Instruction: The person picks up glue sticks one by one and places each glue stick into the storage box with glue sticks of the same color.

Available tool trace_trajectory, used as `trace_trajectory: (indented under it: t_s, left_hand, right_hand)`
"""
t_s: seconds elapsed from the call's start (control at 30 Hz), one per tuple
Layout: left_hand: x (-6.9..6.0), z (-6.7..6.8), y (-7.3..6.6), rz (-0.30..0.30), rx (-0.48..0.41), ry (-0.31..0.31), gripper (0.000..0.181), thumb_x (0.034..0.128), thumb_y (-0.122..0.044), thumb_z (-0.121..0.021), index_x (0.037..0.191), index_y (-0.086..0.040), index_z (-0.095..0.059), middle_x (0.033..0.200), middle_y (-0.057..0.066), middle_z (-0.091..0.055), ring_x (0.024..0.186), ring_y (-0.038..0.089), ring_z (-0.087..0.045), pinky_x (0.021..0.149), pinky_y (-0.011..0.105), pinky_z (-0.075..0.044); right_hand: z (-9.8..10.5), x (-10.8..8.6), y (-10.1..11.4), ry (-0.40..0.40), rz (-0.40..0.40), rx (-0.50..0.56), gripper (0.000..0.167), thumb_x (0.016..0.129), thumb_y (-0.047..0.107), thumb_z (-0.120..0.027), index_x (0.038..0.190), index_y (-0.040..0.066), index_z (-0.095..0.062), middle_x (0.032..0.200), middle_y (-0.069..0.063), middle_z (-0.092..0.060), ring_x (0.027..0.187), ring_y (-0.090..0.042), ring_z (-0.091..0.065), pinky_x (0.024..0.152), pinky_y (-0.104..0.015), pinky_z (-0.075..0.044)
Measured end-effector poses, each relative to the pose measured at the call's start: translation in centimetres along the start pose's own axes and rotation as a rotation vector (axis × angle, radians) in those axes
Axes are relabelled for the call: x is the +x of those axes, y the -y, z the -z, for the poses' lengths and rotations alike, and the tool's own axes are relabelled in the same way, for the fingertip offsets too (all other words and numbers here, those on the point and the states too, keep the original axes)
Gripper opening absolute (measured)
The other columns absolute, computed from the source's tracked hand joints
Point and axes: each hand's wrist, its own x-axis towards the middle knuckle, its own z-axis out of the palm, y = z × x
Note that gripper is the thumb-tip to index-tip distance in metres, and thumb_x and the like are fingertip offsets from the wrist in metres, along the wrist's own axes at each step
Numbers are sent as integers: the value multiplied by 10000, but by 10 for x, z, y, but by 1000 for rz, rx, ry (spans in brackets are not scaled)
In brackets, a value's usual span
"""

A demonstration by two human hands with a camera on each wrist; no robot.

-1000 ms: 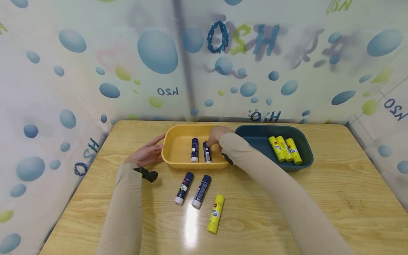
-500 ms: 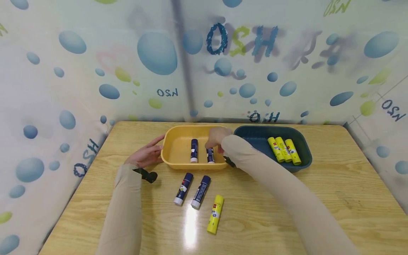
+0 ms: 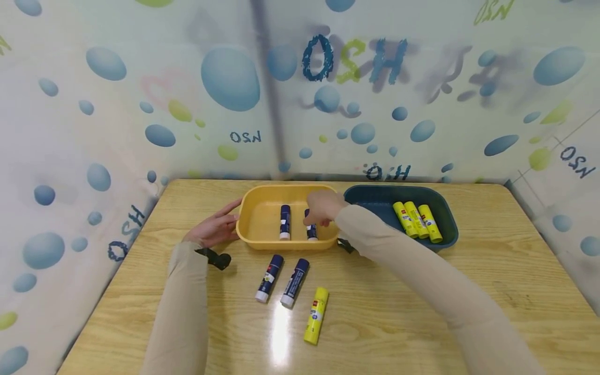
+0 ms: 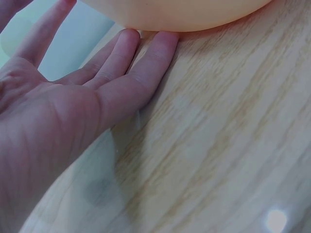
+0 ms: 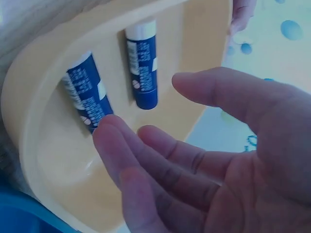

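The yellow-orange tray (image 3: 260,244) holds two navy glue sticks, one (image 3: 285,223) near its middle and the other (image 3: 312,233) partly under my right hand (image 3: 325,204). In the right wrist view, my right hand (image 5: 209,155) has thumb and fingers apart, with nothing between them; a fingertip is at the cap end of a navy stick (image 5: 87,92). Whether it touches the stick, I cannot tell. My left hand (image 3: 214,227) rests at the tray's left side. The left wrist view shows its extended fingers (image 4: 124,53) touching the tray's outer wall (image 4: 180,17).
A dark blue tray (image 3: 449,242) with three yellow glue sticks (image 3: 417,220) stands right of the yellow-orange one. On the wooden table (image 3: 398,323), in front, lie two navy glue sticks (image 3: 269,278) (image 3: 295,283) and a yellow glue stick (image 3: 316,315). A patterned wall rises behind.
The navy stick by my right hand has shifted slightly right and stands straighter in line with its neighbour. My right hand has moved slightly right and its fingers have come off the stick's top. The left hand stays put.
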Motion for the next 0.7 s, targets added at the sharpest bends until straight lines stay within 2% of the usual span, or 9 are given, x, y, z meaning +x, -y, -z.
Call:
trace_trajectory:
  t_s: [0.1,0.17,0.27,0.4,0.57,0.7]
  left_hand:
    - [0,-2,0,2,8,4,594,1058,-90,-368,1570,-252,-115,1549,113,-208,1205,180,-455,905,407,-468]
    - [0,-2,0,1,17,4,594,1058,-95,-368,1570,-252,-111,1569,122,-157,1203,175,-453,906,404,-466]
    - [1,0,1,-8,17,5,592,1055,-96,-382,1569,-250,-129,1542,110,-220,1178,163,-481,912,410,-463]
    - [0,0,1,-15,3,-7,586,1051,-91,-396,1565,-247,-162,1502,92,-295,1158,161,-503,908,416,-466]
    - [0,-2,0,-4,-7,-22,585,1052,-89,-390,1566,-246,-159,1542,100,-231,1176,169,-486,898,413,-475]
    - [0,-2,0,-1,-14,-24,585,1052,-81,-384,1566,-240,-155,1520,89,-278,1161,166,-499,893,418,-477]
  right_hand:
    - [0,-8,-1,-4,25,-10,249,909,332,-665,901,86,-627,743,-48,-652,721,-205,-634,608,-278,-361]
    - [-1,-14,-1,-10,40,-16,240,902,329,-677,868,97,-624,713,-28,-623,674,-183,-601,604,-276,-358]
    - [-2,-22,-1,-21,56,-20,234,889,324,-698,837,110,-622,692,-9,-574,648,-162,-559,588,-267,-370]
    - [-5,-32,1,-36,79,-32,223,872,322,-721,826,126,-625,726,-8,-559,702,-170,-545,602,-270,-383]
    - [-9,-44,3,-47,140,-50,209,856,305,-741,822,146,-610,756,-8,-570,736,-177,-540,629,-281,-394]
    - [-13,-52,2,-51,195,-58,215,845,309,-759,839,154,-610,772,0,-575,746,-177,-535,641,-291,-402]
